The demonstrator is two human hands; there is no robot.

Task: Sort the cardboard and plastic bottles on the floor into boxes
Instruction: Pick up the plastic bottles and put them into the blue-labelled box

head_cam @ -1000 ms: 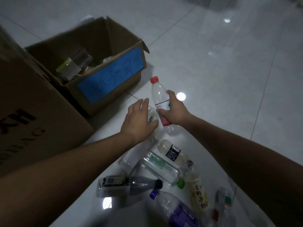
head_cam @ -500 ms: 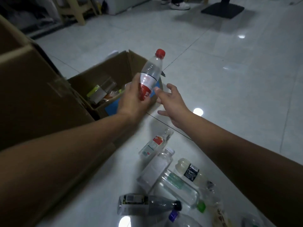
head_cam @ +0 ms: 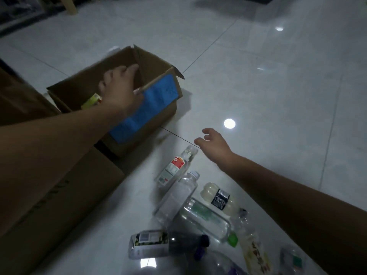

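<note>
An open cardboard box with a blue label on its front stands on the floor at the upper left. My left hand hovers over its opening, fingers spread, blurred, with nothing visible in it. A yellow-green bottle shows inside the box beside my wrist. My right hand is open, low over the floor, just right of the neck of a clear bottle with a red label. Several more bottles lie below it: a clear square one, a milky one with a black label, a green-capped one and a dark one.
A large closed cardboard box fills the left side, right against the labelled box. Shiny tiled floor stretches to the right and beyond. Furniture legs stand at the far top left.
My left hand carried the red-capped bottle over the box; that bottle is no longer in sight and the hand is spread. My right hand dropped back toward the bottles on the floor.
</note>
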